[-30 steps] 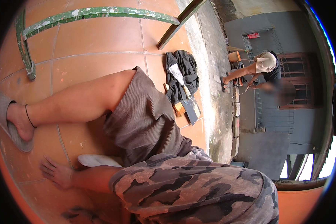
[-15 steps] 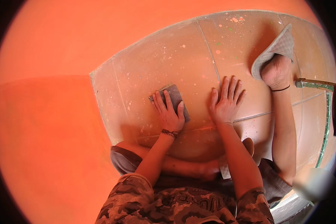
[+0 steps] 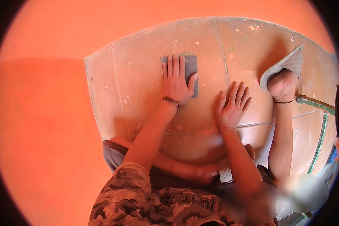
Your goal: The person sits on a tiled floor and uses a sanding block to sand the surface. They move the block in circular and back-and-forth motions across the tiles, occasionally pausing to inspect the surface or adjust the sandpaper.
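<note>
My left hand [image 3: 176,84] lies over a flat grey rectangular sheet that looks like sandpaper [image 3: 191,67], pressing it against the tiled floor [image 3: 139,94]. Its fingers stretch forward across the sheet while the thumb rests near the right edge. The sheet's underside is hidden. To the right, my right hand [image 3: 231,109] is flat on the tiles with its fingers spread, holding nothing. Pale paint specks dot the floor around both hands.
Orange walls [image 3: 37,113] meet the floor at the left and far side. My foot in a grey sandal [image 3: 284,69] stands at the right. Beyond it lies a green-edged wooden strip [image 3: 316,103]. My folded leg [image 3: 184,167] crosses close in front of me.
My left hand has slid the grey sheet forward and slightly right, further from my body. My right hand stays planted; the view has shifted a little.
</note>
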The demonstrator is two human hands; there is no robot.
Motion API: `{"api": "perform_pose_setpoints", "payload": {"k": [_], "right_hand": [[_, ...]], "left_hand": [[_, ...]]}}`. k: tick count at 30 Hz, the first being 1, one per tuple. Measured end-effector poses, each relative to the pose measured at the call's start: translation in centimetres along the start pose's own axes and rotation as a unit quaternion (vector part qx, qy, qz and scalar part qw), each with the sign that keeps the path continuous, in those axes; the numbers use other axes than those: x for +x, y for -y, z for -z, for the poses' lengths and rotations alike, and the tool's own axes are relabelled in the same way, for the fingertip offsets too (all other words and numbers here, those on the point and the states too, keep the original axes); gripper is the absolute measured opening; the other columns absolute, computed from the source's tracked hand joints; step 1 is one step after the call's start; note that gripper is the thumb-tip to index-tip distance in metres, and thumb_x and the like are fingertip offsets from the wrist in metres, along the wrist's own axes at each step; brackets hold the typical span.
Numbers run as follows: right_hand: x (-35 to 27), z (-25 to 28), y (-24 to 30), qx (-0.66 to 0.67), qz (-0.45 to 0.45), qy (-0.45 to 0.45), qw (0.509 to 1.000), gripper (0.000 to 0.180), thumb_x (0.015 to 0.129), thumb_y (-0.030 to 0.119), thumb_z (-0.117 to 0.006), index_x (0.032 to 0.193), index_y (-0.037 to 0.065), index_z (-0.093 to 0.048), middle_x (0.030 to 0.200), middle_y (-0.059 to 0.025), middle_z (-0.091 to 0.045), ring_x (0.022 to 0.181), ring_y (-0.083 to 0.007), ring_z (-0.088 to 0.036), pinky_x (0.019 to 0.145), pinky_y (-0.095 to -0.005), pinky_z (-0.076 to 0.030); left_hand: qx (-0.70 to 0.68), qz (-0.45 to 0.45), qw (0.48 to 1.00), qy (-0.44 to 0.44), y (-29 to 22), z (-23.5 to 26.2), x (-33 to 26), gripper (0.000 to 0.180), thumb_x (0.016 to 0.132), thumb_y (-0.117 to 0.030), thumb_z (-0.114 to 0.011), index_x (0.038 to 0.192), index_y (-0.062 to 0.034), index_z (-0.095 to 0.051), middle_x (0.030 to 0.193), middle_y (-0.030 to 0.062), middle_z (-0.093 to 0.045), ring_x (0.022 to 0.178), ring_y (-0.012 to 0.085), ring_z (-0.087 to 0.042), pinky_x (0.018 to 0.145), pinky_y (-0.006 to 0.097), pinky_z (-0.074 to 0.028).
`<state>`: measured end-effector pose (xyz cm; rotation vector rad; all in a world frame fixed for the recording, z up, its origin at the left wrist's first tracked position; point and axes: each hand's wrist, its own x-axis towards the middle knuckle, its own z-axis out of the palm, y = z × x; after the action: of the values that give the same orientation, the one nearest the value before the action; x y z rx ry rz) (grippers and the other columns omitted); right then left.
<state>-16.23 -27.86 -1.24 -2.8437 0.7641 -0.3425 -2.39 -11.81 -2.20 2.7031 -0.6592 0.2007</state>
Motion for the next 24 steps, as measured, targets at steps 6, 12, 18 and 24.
{"api": "perform_pose_setpoints", "payload": {"k": [6, 12, 18, 24], "right_hand": [[-0.3, -0.9, -0.7, -0.003, 0.008, -0.006, 1.000, 0.061, 0.100, 0.040, -0.045, 0.150, 0.005, -0.040, 0.157, -0.0206, -0.032, 0.148, -0.0411, -0.022, 0.118, -0.0600, -0.011], [-0.3, -0.3, 1.0, 0.021, 0.012, 0.000, 1.000, 0.061, 0.099, 0.040, -0.046, 0.148, 0.005, -0.041, 0.157, -0.0204, -0.033, 0.147, -0.0408, -0.023, 0.118, -0.0598, -0.012], [-0.6, -0.5, 0.1, -0.005, 0.003, -0.005, 1.000, 0.060, 0.099, 0.039, -0.046, 0.148, 0.005, -0.042, 0.157, -0.0199, -0.033, 0.147, -0.0407, -0.024, 0.118, -0.0595, -0.013], [0.0, -0.9, -0.4, -0.007, 0.005, -0.015, 1.000, 0.060, 0.099, 0.040, -0.045, 0.149, 0.006, -0.041, 0.157, -0.0201, -0.032, 0.148, -0.0404, -0.022, 0.118, -0.0593, -0.012]], "left_hand": [[-0.028, 0.017, 0.999, -0.014, 1.0, -1.0, 2.5, 0.074, 0.096, -0.046, -0.051, 0.146, 0.0068, -0.037, 0.151, 0.0289, -0.035, 0.144, 0.0449, -0.026, 0.120, 0.056, -0.014], [-0.018, 0.046, 0.999, 0.002, 5.8, 1.0, 7.3, 0.075, 0.095, -0.045, -0.053, 0.148, 0.0059, -0.034, 0.153, 0.0291, -0.031, 0.145, 0.0447, -0.023, 0.120, 0.056, -0.014], [-0.028, 0.007, 0.999, -0.021, 4.1, 0.0, 0.3, 0.075, 0.092, -0.045, -0.059, 0.145, 0.0047, -0.039, 0.153, 0.0277, -0.032, 0.144, 0.0436, -0.025, 0.120, 0.054, -0.016], [-0.030, 0.003, 0.999, -0.040, 1.3, -0.8, -0.5, 0.076, 0.092, -0.047, -0.058, 0.144, 0.0060, -0.040, 0.150, 0.0279, -0.036, 0.142, 0.0437, -0.029, 0.119, 0.053, -0.018]]}}
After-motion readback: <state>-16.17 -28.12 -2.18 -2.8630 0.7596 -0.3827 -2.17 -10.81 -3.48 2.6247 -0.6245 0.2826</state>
